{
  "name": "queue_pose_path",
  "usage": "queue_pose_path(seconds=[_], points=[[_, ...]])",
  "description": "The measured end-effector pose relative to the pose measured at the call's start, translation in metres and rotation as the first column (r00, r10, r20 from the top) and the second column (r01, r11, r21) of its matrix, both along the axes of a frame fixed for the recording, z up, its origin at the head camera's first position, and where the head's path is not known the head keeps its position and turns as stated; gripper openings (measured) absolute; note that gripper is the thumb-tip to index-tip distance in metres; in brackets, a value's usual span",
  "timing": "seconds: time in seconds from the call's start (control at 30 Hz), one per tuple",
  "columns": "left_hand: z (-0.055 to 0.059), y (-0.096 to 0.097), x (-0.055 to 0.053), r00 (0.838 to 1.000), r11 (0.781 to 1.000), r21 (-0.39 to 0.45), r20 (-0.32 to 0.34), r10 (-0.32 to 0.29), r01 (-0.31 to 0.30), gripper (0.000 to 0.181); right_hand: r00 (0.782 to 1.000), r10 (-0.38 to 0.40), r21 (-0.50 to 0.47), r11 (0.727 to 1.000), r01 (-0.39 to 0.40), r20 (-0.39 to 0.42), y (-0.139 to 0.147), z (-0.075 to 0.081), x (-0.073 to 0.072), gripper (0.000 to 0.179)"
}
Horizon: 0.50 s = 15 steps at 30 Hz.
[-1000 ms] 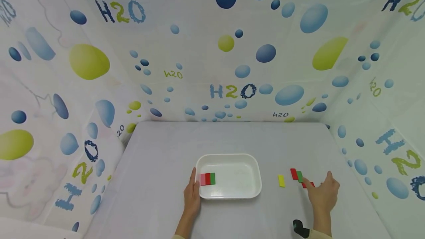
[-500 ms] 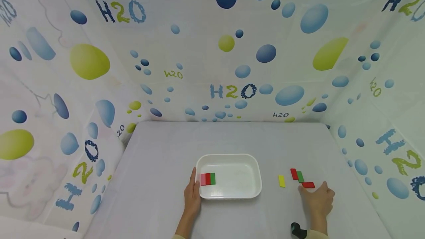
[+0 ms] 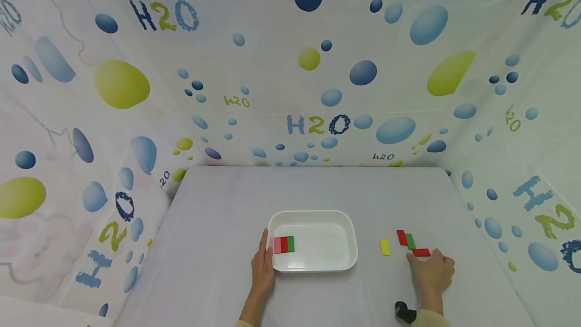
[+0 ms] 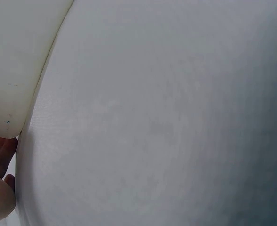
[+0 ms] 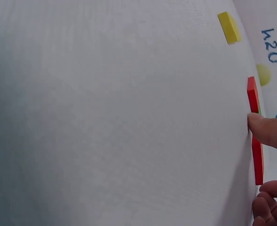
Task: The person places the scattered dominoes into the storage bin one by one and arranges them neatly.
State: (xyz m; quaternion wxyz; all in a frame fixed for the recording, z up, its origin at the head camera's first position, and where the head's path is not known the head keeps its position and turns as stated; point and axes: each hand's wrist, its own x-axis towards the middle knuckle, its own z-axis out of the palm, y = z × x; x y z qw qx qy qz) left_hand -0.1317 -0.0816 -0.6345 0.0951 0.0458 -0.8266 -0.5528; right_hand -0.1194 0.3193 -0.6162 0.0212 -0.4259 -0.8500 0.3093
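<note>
My left hand [image 3: 263, 267] rests against the left side of a white tray [image 3: 340, 267], its fingers lying along the outer wall; in the left wrist view its fingertips touch the tray's corner. Inside the tray, pink [image 3: 277, 245], red [image 3: 284, 244] and green [image 3: 291, 244] flat rectangular blocks stand side by side. My right hand [image 3: 433, 272] reaches down over a red block [image 3: 421, 252], thumb by its left end and fingers by its right end; a slight gap seems to show at the fingers. That block lies flat on the table.
Just beyond lie a second red block [image 3: 401, 237] and a green block [image 3: 410, 241], close together. A yellow block [image 3: 385, 247] lies between them and the tray. Patterned cloth walls [image 3: 254, 140] enclose the table's back and sides. A dark wrist device [image 3: 403, 313] sits at the right wrist.
My right hand has moved toward me and slightly left, uncovering the near red block, and the spread between its thumb and fingers has narrowed. My left hand and the tray have stayed put.
</note>
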Motion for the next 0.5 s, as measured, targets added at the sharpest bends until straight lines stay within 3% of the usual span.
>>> queue_pose_path(seconds=[0.5], points=[[-0.0014,0.0006,-0.0001,1.0,1.0,-0.016,-0.019,0.008,-0.008,0.049,0.994,-0.049,0.029,0.998,0.052,-0.097,-0.004,-0.0023,0.001,0.058]])
